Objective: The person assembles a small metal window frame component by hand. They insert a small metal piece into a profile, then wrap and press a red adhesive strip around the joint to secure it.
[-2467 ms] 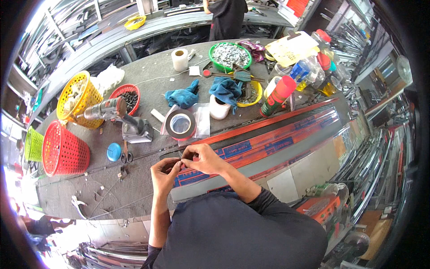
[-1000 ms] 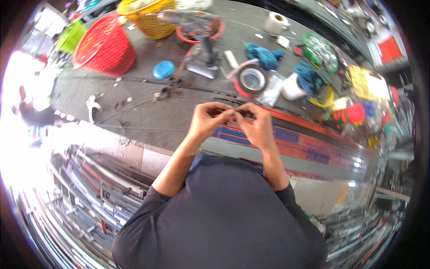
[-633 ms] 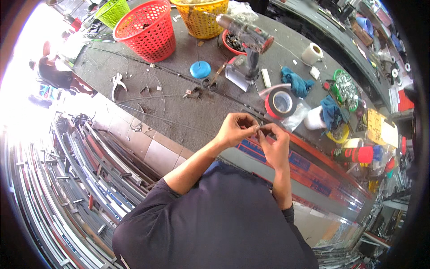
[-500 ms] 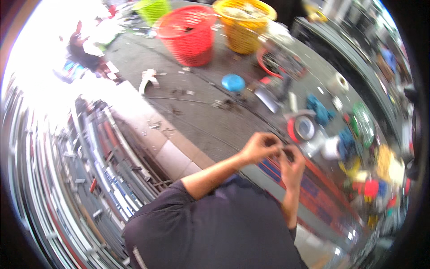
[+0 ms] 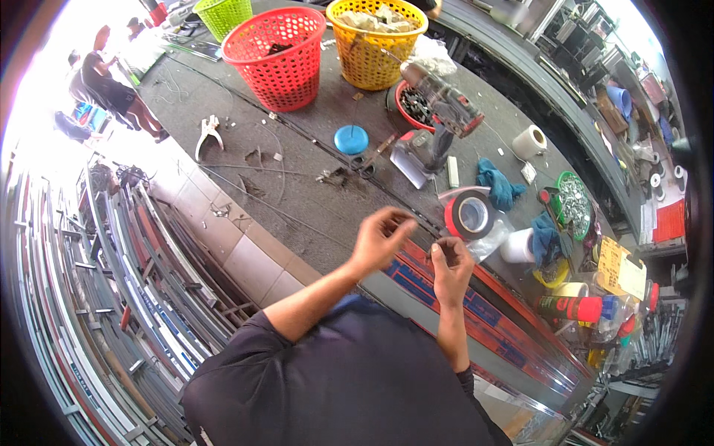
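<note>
Over the near part of the workbench, my left hand [image 5: 381,239] is raised with its fingers curled and the thumb near the index finger; any small thing in that pinch is too small to make out. Just to its right, my right hand [image 5: 451,269] pinches thumb against fingertips, and a tiny dark bit shows there that I cannot name. The hands are apart. Beneath them lie long red-and-blue profiles [image 5: 476,308]. Close beyond my right hand are a red-and-black tape roll [image 5: 451,217] and a clear plastic bag [image 5: 487,241].
A cordless drill [image 5: 439,137] stands by a red bowl [image 5: 405,104] of small dark parts. Farther back are red [image 5: 286,78], yellow [image 5: 364,56] and green [image 5: 223,16] baskets. Pliers [image 5: 210,135] and a blue disc [image 5: 351,140] lie left; racked metal bars [image 5: 134,297] fill the floor side.
My hands met at the fingertips before; now a gap lies between them, the left drawn away from the right. The view has shifted, and the whole scene sits differently in it.
</note>
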Demonstrator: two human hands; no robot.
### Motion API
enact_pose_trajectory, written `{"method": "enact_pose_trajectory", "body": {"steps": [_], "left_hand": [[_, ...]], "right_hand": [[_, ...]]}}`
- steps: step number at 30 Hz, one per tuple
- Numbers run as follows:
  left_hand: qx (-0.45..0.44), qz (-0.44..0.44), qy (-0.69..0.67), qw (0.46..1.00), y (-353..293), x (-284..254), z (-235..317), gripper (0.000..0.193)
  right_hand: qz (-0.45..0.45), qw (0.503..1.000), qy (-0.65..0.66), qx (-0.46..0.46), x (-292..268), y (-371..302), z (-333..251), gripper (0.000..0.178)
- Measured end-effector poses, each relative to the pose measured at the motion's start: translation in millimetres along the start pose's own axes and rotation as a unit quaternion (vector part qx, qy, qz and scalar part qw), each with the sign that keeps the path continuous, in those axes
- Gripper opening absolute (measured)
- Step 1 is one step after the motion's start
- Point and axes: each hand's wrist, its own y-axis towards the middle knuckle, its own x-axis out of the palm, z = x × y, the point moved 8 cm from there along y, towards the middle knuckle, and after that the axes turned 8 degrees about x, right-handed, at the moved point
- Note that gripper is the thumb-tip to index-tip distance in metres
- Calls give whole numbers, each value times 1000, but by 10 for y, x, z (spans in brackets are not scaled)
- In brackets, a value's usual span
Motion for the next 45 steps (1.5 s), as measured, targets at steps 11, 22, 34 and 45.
{"method": "enact_pose_trajectory", "body": {"steps": [11, 22, 34, 45], "left_hand": [[183, 90, 577, 791, 869, -1786, 94, 37], [133, 47, 572, 808, 857, -1919, 54, 25], [21, 229, 233, 945, 891, -2474, -40, 33], [-130, -101, -337, 927, 140, -373, 93, 27]], "right_hand": [[54, 983, 159, -70, -455, 189, -65, 10], [-14, 977, 210, -40, -162, 118, 87, 6], [15, 976, 214, -44, -363, 161, 112, 8], [-129, 991, 11, -34, 61, 40, -437, 8]]}}
